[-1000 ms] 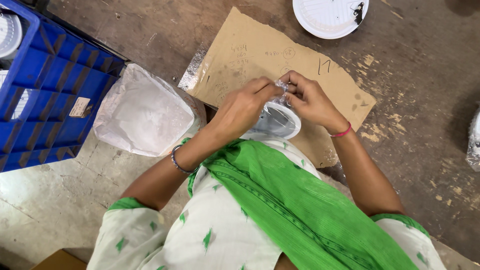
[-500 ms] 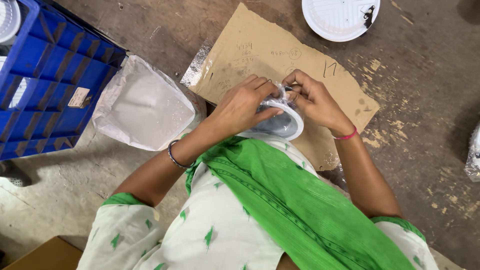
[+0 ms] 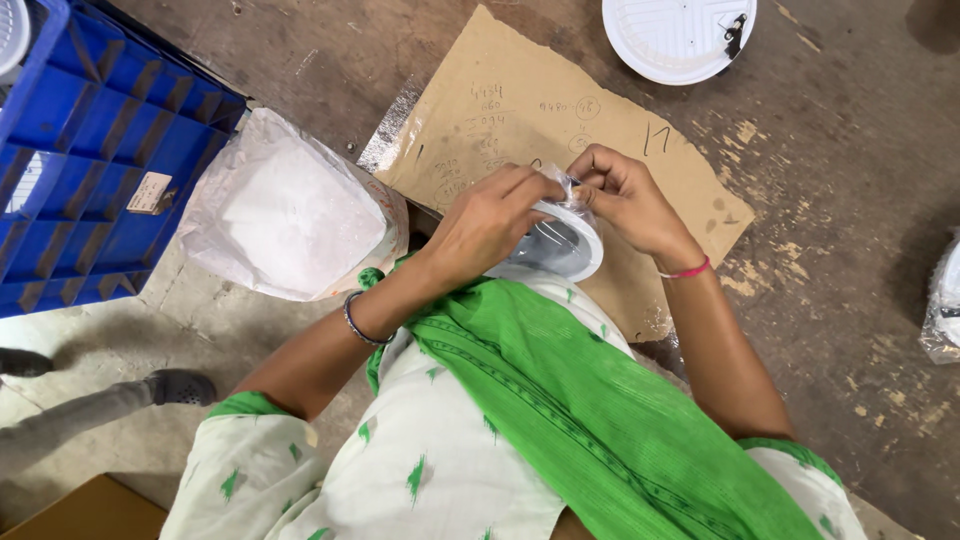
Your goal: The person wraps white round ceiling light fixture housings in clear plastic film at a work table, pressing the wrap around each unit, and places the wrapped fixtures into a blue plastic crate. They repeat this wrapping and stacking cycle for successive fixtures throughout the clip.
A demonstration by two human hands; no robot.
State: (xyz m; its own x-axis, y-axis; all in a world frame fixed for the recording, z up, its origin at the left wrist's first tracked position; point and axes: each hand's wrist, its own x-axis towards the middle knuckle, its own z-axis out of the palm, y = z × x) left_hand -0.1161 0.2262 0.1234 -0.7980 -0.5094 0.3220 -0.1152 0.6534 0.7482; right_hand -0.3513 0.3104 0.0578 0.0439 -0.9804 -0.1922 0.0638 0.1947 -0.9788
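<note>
A round white plastic fitting with a shiny inner cone (image 3: 560, 245) is held just above my lap, over a torn brown cardboard sheet (image 3: 520, 110). My left hand (image 3: 490, 220) grips its left rim from above. My right hand (image 3: 620, 200) pinches a small clear piece at the top edge of the same fitting. The fingertips of both hands meet at the rim and hide what lies between them.
A blue plastic crate (image 3: 90, 150) stands at the left, with a bulging clear bag of white material (image 3: 285, 210) next to it. A white round disc (image 3: 680, 35) lies at the top. Another person's foot in a grey shoe (image 3: 175, 385) shows at lower left.
Both hands have stayed on the round fitting, with the fingers shifting slightly along its top rim. The view has tilted a little.
</note>
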